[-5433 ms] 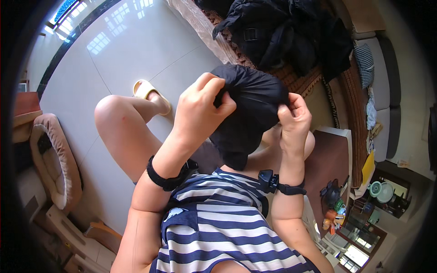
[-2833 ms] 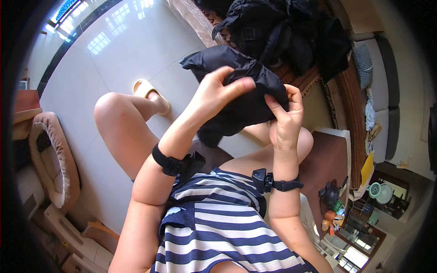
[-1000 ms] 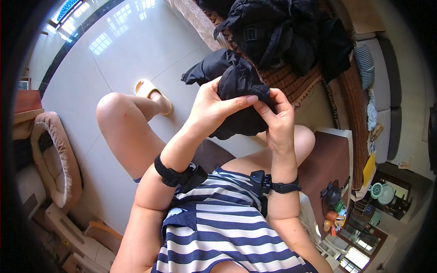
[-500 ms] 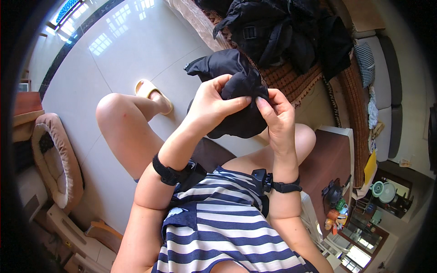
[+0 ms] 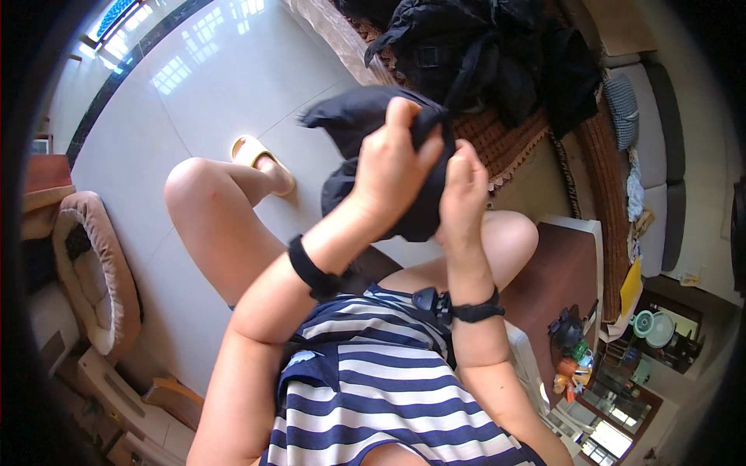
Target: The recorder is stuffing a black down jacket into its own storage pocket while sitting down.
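Observation:
A piece of soft black cloth, bunched and folded, hangs in the air above my lap; its exact kind does not show. Bent fingers of my left hand are closed on its upper middle, the back of the hand toward me. At its right edge my right hand is closed on the fabric, with the fingertips partly hidden. Both hands are slightly blurred. Loose ends of the cloth spread to the left and droop below my left wrist.
A heap of black clothing or bags with a buckle lies on a brown woven seat mat ahead. To the right stands a brown-topped table holding small items. A plush pet bed sits on the tiled floor at left.
My left hand has turned and risen, its fingers now over the cloth. My right hand has rotated and moved slightly apart from it. The cloth has shifted a little left and changed shape.

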Available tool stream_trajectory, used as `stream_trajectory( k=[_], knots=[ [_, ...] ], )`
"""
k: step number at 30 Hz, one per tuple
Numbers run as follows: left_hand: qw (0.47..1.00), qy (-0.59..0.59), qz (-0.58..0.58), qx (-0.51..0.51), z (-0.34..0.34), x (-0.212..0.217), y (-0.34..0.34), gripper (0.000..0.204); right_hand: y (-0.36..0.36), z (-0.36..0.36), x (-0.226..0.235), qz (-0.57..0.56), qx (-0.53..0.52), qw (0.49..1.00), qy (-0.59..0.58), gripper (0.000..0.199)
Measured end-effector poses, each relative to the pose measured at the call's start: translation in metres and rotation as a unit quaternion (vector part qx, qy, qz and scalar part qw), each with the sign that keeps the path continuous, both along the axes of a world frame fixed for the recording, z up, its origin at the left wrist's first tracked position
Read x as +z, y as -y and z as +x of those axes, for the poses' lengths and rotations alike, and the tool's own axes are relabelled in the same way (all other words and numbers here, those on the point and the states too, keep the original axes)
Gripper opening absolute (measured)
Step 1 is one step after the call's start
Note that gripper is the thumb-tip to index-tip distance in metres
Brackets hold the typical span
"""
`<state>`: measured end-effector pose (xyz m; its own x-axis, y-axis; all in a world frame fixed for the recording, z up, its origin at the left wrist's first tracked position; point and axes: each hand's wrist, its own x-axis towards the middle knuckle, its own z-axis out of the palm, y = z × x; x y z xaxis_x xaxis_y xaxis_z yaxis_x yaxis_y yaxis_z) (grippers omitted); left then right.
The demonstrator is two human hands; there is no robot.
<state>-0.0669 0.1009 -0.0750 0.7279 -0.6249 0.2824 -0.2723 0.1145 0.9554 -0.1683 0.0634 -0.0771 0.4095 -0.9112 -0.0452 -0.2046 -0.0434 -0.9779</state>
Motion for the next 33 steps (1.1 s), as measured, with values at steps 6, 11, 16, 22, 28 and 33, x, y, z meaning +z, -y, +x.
stream_trajectory(
  k=[6,11,16,22,28,33],
  knots=[
    [0.998,0.048,-0.011,0.034,0.004,0.004,0.019,0.030,0.015,0.005,0.016,0.000,-0.001,0.995,0.095,0.020],
    [0.923,-0.370,-0.105,-0.015,0.033,-0.009,0.009,0.028,0.014,-0.024,0.034,0.143,0.107,0.971,0.160,0.042],
    [0.842,-0.510,-0.140,-0.108,0.031,-0.006,0.001,0.036,0.002,-0.028,0.016,0.054,0.183,0.982,-0.004,0.036],
    [0.900,-0.223,0.194,-0.322,0.054,-0.003,-0.028,0.035,0.004,-0.020,0.023,-0.013,0.061,0.995,0.078,0.030],
    [0.885,-0.353,0.003,-0.303,0.039,-0.003,-0.037,0.033,0.005,-0.022,0.040,-0.093,0.089,0.992,-0.016,0.025],
    [0.838,-0.437,-0.084,-0.317,0.036,0.005,-0.040,0.037,0.033,-0.037,0.043,-0.020,-0.008,0.996,0.083,0.015]
  ],
)
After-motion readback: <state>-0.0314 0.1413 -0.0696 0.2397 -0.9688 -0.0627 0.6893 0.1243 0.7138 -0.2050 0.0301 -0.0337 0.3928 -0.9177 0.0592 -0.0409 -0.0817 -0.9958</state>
